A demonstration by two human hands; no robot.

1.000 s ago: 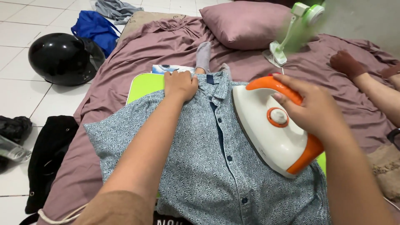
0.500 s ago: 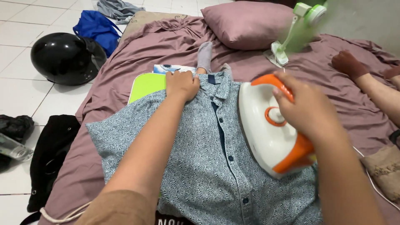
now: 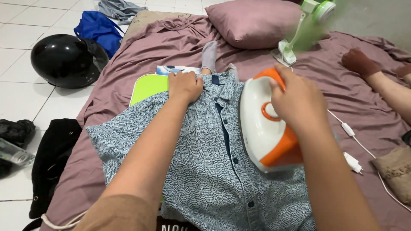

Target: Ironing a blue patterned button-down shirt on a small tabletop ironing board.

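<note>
Right hand grips the iron on the shirt; left hand, flat, pins the collar. Lingering could scorch the fabric.

Bed in a mauve sheet, set on white tiled floor.

On the bed, around the green board: a pillow beyond it, a green clip fan beside that pillow, a white cord to the board's right. Left of the bed, on the floor: black helmet, blue bag.
</note>
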